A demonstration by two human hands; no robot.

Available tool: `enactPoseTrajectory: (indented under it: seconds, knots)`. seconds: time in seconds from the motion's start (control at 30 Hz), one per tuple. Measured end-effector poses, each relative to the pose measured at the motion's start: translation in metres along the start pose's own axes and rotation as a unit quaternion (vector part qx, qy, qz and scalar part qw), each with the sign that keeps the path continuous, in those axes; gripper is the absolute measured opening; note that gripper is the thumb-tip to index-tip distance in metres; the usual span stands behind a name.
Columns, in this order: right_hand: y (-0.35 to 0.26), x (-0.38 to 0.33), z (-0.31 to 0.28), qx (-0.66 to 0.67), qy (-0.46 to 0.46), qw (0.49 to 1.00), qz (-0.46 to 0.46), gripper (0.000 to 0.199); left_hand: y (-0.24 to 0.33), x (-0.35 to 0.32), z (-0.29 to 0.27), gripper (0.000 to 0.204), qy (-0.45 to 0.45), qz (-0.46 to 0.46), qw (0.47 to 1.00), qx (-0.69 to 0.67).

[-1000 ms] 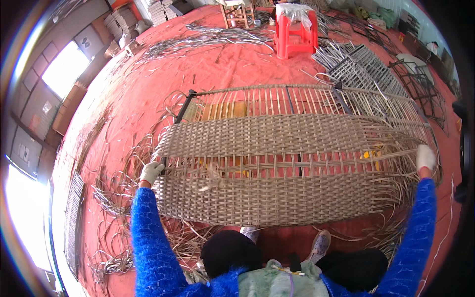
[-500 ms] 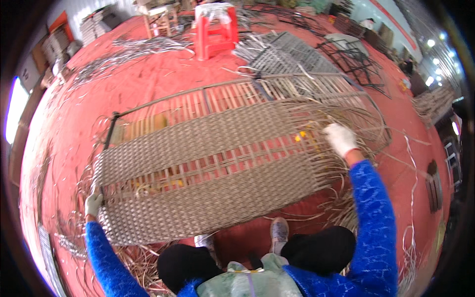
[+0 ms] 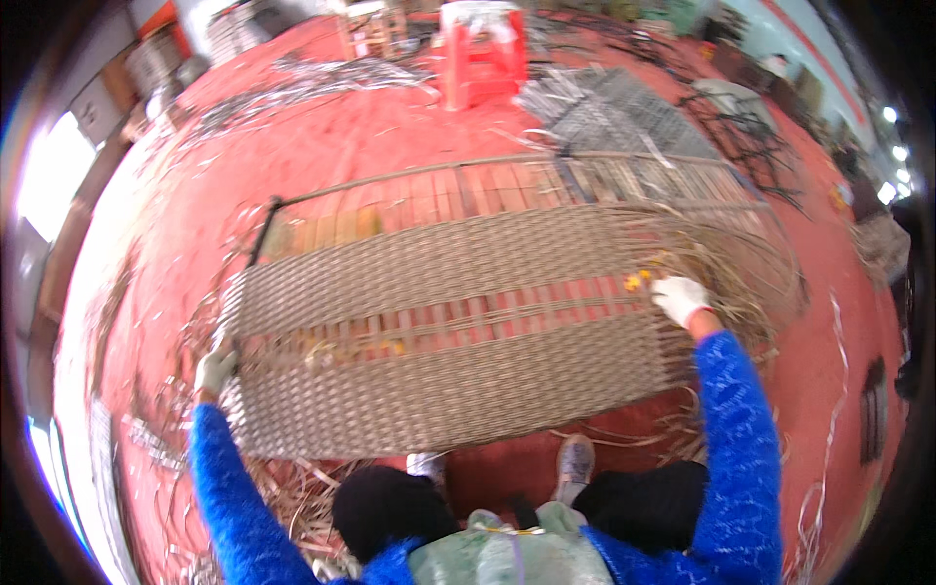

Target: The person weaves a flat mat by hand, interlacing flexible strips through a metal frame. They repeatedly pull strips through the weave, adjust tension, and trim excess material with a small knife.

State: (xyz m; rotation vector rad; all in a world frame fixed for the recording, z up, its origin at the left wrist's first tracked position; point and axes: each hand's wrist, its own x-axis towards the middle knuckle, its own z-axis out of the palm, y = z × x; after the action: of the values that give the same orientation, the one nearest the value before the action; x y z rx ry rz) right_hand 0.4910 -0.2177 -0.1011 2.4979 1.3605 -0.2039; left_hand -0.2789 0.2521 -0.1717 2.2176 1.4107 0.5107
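Observation:
A long panel of grey-brown woven rattan strips (image 3: 439, 400) lies before my knees on a dark frame, in two woven bands with an unwoven gap of bare strips (image 3: 507, 304) between them. My left hand (image 3: 215, 369), in a white glove, is closed around the panel's left edge, its fingers partly hidden. On the right, my gloved right hand (image 3: 681, 298) is closed over the gap's end, among loose strip ends (image 3: 731, 283). What it pinches is hidden. Small yellow pieces (image 3: 639, 280), blurred, sit just left of its fingers.
Beyond the bands stretches a frame part with bare slats (image 3: 429, 195). A red plastic stool (image 3: 483, 63) stands behind, beside a grey woven piece (image 3: 614, 112). Black metal frames (image 3: 746, 132) lie at the far right. Loose strips (image 3: 302, 93) litter the red floor, also near my feet.
The whole scene has shifted rightward in view as the head turned. My right hand has come down and nearer to the yellow pieces. The left stays on the panel's edge.

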Motion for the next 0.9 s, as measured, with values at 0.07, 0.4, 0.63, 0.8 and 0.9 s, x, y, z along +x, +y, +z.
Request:
enactPoseTrajectory:
  seconds: [0.07,0.4,0.63,0.8,0.9]
  knots:
    - [-0.002,0.002,0.004,-0.007,0.048,0.999,0.005,0.019,0.009,-0.005,-0.003,0.034,0.013,0.049,0.998,0.034]
    - [-0.008,0.001,0.017,0.029,0.121,0.991,0.051,0.015,0.077,-0.007,-0.016,0.033,0.065,-0.012,0.959,0.274]
    - [-0.009,0.003,0.018,0.037,0.116,0.992,0.035,0.016,0.196,-0.037,0.042,0.042,-0.106,-0.116,0.986,-0.056]
    - [-0.008,0.002,0.023,0.030,0.121,0.991,0.059,0.016,0.234,-0.052,0.076,0.036,-0.199,-0.148,0.929,-0.276]
    - [-0.007,0.002,0.026,0.025,0.121,0.991,0.061,0.016,0.241,-0.051,0.083,0.032,-0.179,-0.165,0.890,-0.386]
